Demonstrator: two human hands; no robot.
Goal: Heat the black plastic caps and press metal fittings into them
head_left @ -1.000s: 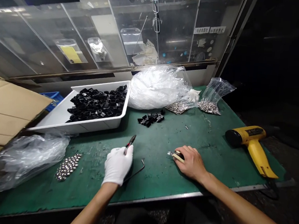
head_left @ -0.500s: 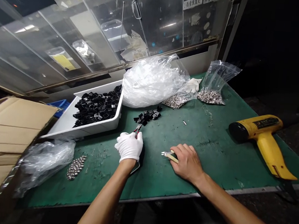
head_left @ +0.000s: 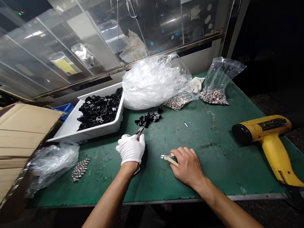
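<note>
Two hands, apart, green work mat (head_left: 212,149) between them. Left hand (head_left: 130,149): white-gloved, closed around one pair of small pliers (head_left: 139,131), red at the neck; tips pointing up and away from the body, long axis near upright in view, tips just short of one small heap of black square parts (head_left: 147,119). Right hand (head_left: 188,166): bare, fingers curled over one small steel-tipped tool (head_left: 168,159) with pale handle; long axis almost level, tip pointing left toward the gloved hand. Also counted: one white tray (head_left: 94,133) of black parts, too many to count; one upright clear bag of silver parts (head_left: 214,82); one slumped bag of silver parts (head_left: 176,102); one loose patch of silver parts (head_left: 80,169); one yellow heat gun (head_left: 268,138), nozzle left; one white glove (head_left: 196,85).
</note>
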